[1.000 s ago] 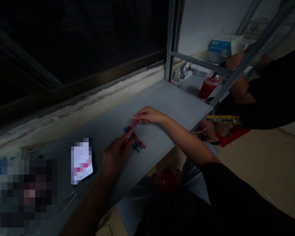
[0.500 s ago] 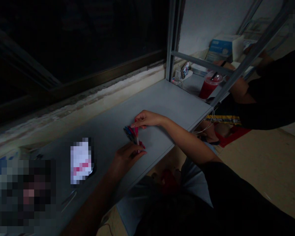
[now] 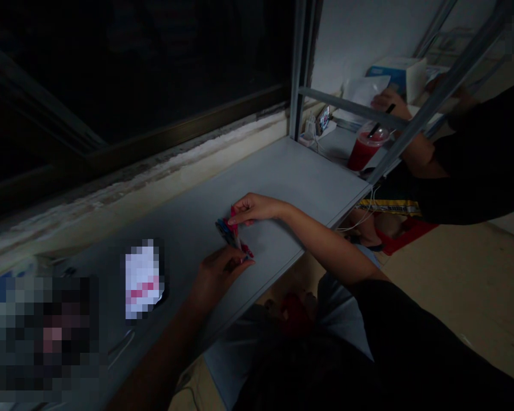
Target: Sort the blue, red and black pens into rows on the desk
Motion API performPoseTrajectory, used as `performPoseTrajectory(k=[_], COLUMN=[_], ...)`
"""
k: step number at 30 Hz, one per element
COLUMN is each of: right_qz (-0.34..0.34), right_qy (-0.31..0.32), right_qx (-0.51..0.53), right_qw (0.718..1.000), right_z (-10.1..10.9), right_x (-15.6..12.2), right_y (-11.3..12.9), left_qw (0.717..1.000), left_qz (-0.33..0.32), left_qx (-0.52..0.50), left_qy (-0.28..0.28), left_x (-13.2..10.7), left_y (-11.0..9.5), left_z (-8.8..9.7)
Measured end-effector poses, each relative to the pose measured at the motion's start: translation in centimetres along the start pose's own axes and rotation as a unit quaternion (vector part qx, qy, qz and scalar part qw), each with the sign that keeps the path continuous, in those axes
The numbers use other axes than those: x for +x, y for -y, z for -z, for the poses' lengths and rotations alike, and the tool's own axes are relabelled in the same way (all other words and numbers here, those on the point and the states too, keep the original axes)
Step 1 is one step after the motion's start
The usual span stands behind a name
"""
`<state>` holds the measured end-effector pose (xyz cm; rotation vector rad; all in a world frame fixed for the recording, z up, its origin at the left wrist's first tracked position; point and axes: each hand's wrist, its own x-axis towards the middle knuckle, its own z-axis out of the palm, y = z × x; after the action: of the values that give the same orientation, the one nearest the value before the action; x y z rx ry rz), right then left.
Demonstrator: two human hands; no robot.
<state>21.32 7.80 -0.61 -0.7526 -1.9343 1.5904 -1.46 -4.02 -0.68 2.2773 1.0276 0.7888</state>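
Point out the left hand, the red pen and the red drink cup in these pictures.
Left hand (image 3: 220,271): head view, on the back of the hand.
Red pen (image 3: 235,227): head view, on its barrel, between the hands.
Red drink cup (image 3: 362,154): head view, on the cup's side.

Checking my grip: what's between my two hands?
Red and blue plastic pieces sit between your left hand and right hand, in the head view.

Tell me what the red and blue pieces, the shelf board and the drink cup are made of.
The red and blue pieces look like glossy plastic, from their sheen, though the light is dim. The shelf board seems matt grey painted sheet, smooth and even; metal or wood, I cannot tell. The drink cup looks like clear plastic: red liquid shows through its wall.
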Motion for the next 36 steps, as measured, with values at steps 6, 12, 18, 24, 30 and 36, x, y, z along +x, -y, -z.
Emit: performPoseTrajectory(k=[6,12,18,24,30,36], right_qz=[0.007,0.005,0.001,0.002,-0.003,-0.007], right_qy=[0.009,-0.001,0.001,0.004,0.008,0.008], right_qx=[-0.001,-0.007,-0.009,-0.010,-0.010,-0.015], right_qw=[1.000,1.000,1.000,1.000,1.000,1.000], right_z=[-0.03,0.02,-0.02,-0.05,0.12,0.00], right_x=[0.09,0.03,0.04,0.15,0.11,0.14], right_y=[-0.02,0.04,-0.16,-0.29,-0.29,-0.44], left_qw=[1.000,1.000,1.000,1.000,1.000,1.000], left_qz=[-0.021,-0.014,-0.010,-0.003,-0.005,0.010], left_qx=[-0.012,-0.025,-0.006,-0.011,-0.011,-0.009], left_qy=[-0.002,-0.003,-0.005,-0.003,-0.002,0.003], left_x=[0.04,0.16,0.17,0.15,0.30,0.39], left_y=[0.06,0.04,0.39,0.44,0.48,0.45], left_z=[-0.15,-0.21,-0.18,-0.33,-0.33,-0.30])
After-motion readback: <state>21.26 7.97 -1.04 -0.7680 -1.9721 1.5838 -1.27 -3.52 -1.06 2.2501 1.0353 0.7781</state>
